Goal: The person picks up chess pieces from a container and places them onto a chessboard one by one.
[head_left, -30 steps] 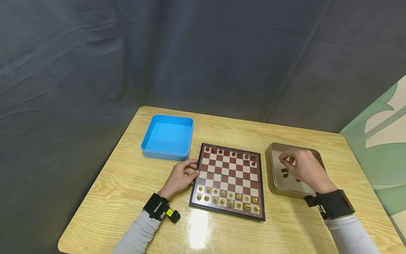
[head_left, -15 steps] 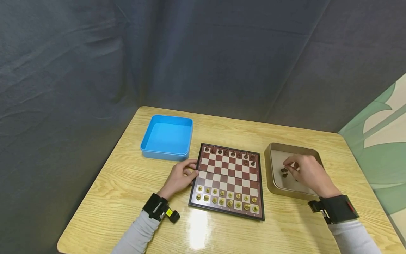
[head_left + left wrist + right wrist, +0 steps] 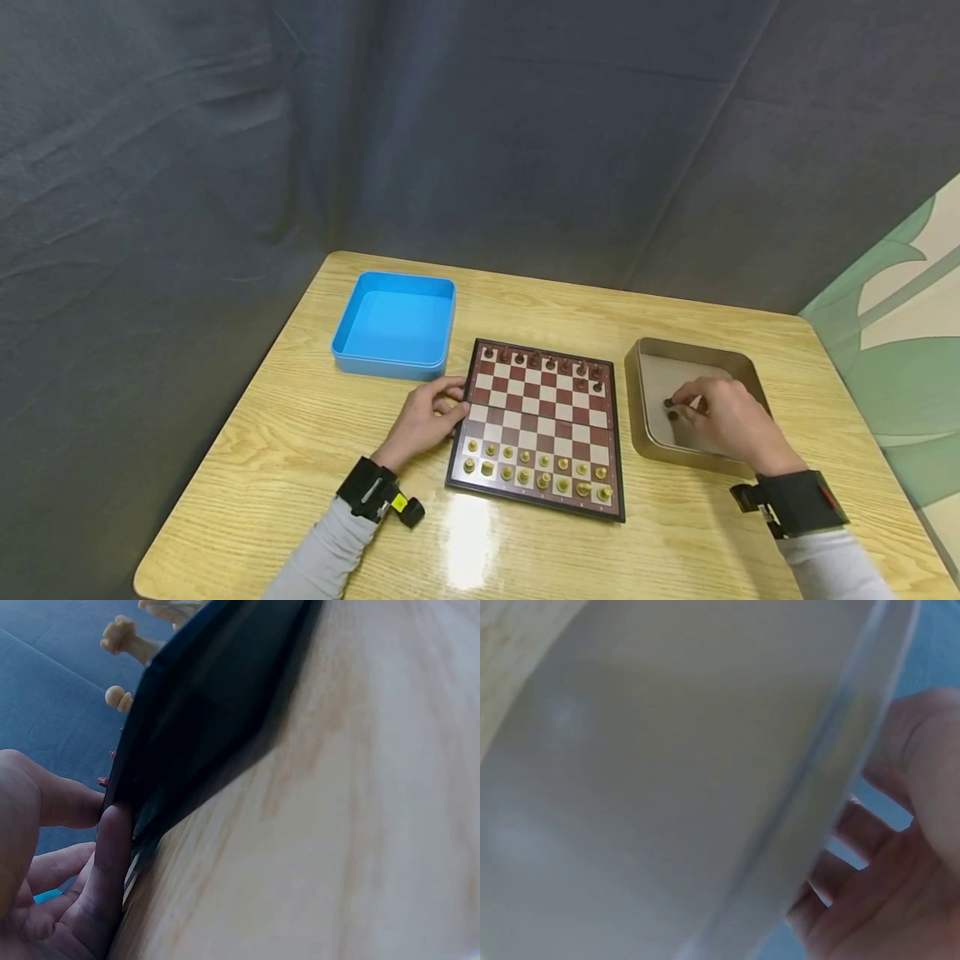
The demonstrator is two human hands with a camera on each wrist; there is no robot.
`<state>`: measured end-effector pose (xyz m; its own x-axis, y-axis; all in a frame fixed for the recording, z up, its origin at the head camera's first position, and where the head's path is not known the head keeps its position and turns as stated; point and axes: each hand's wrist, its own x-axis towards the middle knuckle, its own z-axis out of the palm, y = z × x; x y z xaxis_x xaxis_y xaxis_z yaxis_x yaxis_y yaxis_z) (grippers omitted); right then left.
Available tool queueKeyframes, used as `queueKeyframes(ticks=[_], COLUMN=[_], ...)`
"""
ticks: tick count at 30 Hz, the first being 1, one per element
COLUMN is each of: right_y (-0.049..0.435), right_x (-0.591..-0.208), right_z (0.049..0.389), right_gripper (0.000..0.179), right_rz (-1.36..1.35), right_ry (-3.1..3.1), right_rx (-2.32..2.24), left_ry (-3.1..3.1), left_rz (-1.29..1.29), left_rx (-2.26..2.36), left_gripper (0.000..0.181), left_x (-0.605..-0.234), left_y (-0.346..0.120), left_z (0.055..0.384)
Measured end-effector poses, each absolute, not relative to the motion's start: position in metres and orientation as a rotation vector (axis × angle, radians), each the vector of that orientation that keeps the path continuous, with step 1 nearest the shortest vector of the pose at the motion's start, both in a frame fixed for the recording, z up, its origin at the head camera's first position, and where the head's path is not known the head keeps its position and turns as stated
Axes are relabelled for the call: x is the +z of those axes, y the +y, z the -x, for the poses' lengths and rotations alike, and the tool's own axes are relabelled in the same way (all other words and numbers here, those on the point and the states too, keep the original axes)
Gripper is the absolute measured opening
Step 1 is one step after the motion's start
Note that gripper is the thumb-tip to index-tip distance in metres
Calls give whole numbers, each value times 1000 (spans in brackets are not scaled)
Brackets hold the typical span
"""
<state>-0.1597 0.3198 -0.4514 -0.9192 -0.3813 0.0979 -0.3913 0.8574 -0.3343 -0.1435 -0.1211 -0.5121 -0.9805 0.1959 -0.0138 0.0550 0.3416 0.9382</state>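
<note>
Indoors, it looks like a recording corner; whether in a home, lab or office cannot be told. Creased dark cloth [image 3: 480, 150] screens the upper and left frame, a leaf-patterned surface [image 3: 911, 375] shows at far right, a wood-grain table [image 3: 292, 450] fills the lower middle, and black camera straps [image 3: 358, 479] are worn at lower left and right.

Wood-grain table [image 3: 285, 467], blue box [image 3: 386, 367] left, chessboard [image 3: 540, 408] midway, brownish box [image 3: 678, 454] right, perhaps metal

Smooth chessboard [image 3: 531, 403], glossy wood-grained table [image 3: 300, 433]
</note>
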Motion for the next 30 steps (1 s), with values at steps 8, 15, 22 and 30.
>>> queueKeyframes(ticks=[8, 15, 22, 30], right_y=[321, 321, 323, 322], right_x=[-459, -461, -464, -463], right_z=[159, 159, 160, 161], right_gripper=[12, 11, 11, 11], right_rz=[-589, -581, -602, -616], right_ry=[-3039, -3048, -3023, -3012], right_rx=[558, 530, 519, 523], left_ry=[2466, 2475, 2486, 2489], left_rz=[-241, -246, -240, -245], left_rx=[1730, 1723, 1711, 1709], left_gripper=[43, 44, 43, 43], left_x=[-512, -513, -512, -513], left_y=[-121, -121, -121, -121], left_z=[144, 144, 143, 144])
